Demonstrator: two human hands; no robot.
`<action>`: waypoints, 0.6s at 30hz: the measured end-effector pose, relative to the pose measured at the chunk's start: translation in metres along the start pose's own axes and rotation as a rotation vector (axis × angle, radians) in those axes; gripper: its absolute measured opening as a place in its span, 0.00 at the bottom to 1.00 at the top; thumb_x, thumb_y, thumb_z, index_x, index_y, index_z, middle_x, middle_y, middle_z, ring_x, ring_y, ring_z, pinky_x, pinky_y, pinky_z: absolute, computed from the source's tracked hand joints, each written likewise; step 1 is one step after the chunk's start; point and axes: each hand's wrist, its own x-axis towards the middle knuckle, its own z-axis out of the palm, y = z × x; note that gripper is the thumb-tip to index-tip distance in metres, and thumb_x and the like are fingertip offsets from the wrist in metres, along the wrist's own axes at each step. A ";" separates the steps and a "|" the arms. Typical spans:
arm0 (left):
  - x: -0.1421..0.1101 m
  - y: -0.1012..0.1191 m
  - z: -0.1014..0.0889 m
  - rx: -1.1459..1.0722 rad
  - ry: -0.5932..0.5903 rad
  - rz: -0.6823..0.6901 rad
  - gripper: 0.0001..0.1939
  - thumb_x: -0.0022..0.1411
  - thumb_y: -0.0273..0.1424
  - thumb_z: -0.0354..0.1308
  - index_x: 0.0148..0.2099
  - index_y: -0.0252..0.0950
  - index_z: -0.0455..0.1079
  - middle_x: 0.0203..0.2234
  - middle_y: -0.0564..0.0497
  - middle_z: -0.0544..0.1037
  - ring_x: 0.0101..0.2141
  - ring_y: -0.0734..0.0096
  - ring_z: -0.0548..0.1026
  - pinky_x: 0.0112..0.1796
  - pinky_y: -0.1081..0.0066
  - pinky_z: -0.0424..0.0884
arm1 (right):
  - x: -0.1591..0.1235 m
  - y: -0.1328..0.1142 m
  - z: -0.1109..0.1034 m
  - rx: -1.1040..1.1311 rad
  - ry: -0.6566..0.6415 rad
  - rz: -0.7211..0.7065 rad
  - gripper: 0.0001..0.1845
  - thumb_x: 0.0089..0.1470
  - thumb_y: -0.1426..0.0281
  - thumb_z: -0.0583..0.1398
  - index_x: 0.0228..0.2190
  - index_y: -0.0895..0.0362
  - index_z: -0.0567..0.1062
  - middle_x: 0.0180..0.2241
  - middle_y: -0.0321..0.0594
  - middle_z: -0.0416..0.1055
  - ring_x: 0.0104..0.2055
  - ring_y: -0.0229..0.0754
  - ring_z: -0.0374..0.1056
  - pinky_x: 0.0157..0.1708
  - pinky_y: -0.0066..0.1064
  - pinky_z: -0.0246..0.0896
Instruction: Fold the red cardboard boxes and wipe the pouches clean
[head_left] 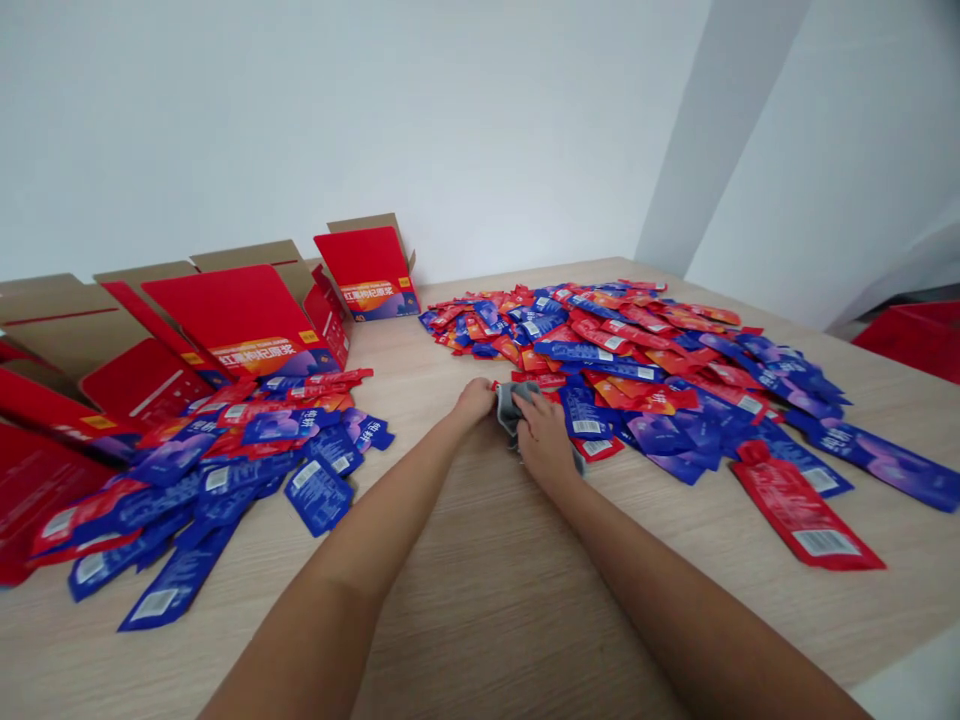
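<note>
My right hand (544,440) is closed over a grey cloth (508,405) just above the table, in front of the large heap of sachets. Close beside it on the left, my left hand (475,402) is in a pinch at the cloth's edge. A small red tip shows at its fingertips, seemingly the end of a red sachet that the cloth mostly covers. Red and blue sachets (592,400) lie right behind and to the right of my right hand.
Red cartons (232,300) with raised flaps stand along the left, and another carton (367,270) stands near the wall. A smaller pile of sachets (247,440) lies before them. One red sachet (802,505) lies at the right, near a long blue one (892,460).
</note>
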 end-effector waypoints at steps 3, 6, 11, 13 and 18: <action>-0.035 -0.014 -0.010 -0.018 -0.036 -0.041 0.06 0.48 0.22 0.50 0.25 0.32 0.67 0.09 0.56 0.65 0.12 0.77 0.62 0.16 0.77 0.58 | -0.004 -0.013 -0.005 0.025 -0.051 -0.103 0.18 0.58 0.68 0.50 0.46 0.58 0.72 0.51 0.47 0.66 0.52 0.49 0.57 0.51 0.43 0.52; -0.080 -0.033 -0.026 -0.069 -0.067 -0.102 0.07 0.49 0.23 0.47 0.27 0.32 0.67 0.09 0.55 0.66 0.11 0.75 0.64 0.14 0.76 0.59 | -0.016 -0.032 -0.010 0.062 -0.129 -0.245 0.16 0.55 0.60 0.55 0.40 0.57 0.74 0.49 0.46 0.67 0.51 0.50 0.58 0.49 0.45 0.54; -0.147 -0.055 -0.046 -0.189 -0.065 -0.237 0.08 0.52 0.28 0.47 0.26 0.34 0.66 0.08 0.53 0.66 0.09 0.74 0.63 0.11 0.76 0.56 | -0.050 -0.068 -0.011 0.052 -0.283 -0.469 0.20 0.55 0.67 0.55 0.49 0.59 0.68 0.54 0.47 0.62 0.51 0.49 0.56 0.50 0.41 0.55; -0.163 -0.057 -0.051 -0.146 -0.052 -0.266 0.11 0.54 0.29 0.46 0.22 0.34 0.64 0.08 0.52 0.65 0.09 0.75 0.62 0.11 0.76 0.55 | -0.058 -0.077 -0.009 0.004 -0.354 -0.522 0.24 0.55 0.72 0.53 0.54 0.58 0.64 0.55 0.46 0.61 0.50 0.48 0.57 0.49 0.39 0.56; -0.170 -0.054 -0.062 -0.106 -0.187 -0.290 0.10 0.54 0.32 0.47 0.23 0.36 0.60 0.09 0.56 0.64 0.06 0.80 0.55 0.08 0.79 0.49 | -0.042 -0.066 -0.009 -0.146 -0.455 -0.487 0.25 0.54 0.78 0.50 0.53 0.57 0.67 0.53 0.43 0.64 0.49 0.47 0.57 0.48 0.37 0.56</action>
